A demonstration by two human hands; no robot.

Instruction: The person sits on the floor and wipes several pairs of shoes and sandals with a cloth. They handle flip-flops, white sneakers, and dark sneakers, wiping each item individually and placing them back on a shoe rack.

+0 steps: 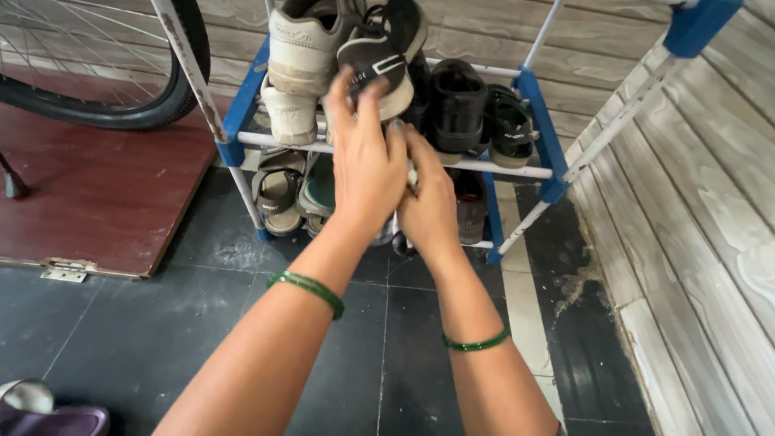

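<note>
Head view looks down on both hands reaching into a blue-and-white shoe rack (536,102). Left hand (367,157) has its fingers spread and pressed against a black sneaker with a white sole (378,58), which sits on the upper shelf near its left end, tipped up with its sole facing the person and its long axis running up and away. Right hand (429,202) lies just beside the left, fingers curled at the front rail of the upper shelf; what it grasps, if anything, I cannot tell. Touching the sneaker on the left is a cream sneaker (300,56); on the right stand black sandals (476,109). Lower shelf holds a grey sandal (278,198) and other shoes partly hidden behind the hands. Green bangles (311,289) ring both wrists. A bicycle wheel (121,89) stands left of the rack, over a brown board (105,194) on the dark tiled floor
</note>
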